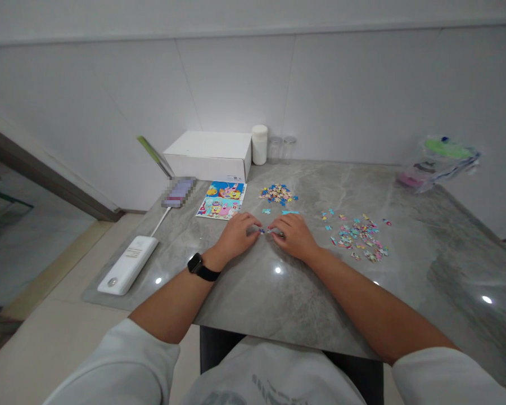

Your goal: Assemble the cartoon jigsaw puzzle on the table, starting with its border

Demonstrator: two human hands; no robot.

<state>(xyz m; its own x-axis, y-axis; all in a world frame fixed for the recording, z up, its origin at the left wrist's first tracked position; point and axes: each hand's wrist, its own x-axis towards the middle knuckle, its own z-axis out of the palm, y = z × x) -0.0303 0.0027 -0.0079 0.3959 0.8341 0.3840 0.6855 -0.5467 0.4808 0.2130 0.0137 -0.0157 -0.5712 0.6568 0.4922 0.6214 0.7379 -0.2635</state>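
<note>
My left hand [238, 235] is over the middle of the table, its thumb and forefinger pinched on a small jigsaw piece [262, 231]. Facing it, my right hand [294, 235] pinches another small piece [269, 230] at its fingertips. The two pieces are close together with a slight gap. Just beyond the hands lie a light-blue piece [266, 211] and a light-blue strip [290, 212], partly behind my right hand. A heap of mixed pieces [278, 194] sits farther back. More pieces [362, 236] are scattered to the right. A cartoon picture sheet [222, 199] lies beyond my left hand.
At the back stand a white box [211, 154], a white bottle [259, 145] and two clear glasses [289, 149]. A blurred phone [178, 192] and a white power bank [129, 264] joined by a cable lie left. A plastic bag [438, 163] rests at the far right.
</note>
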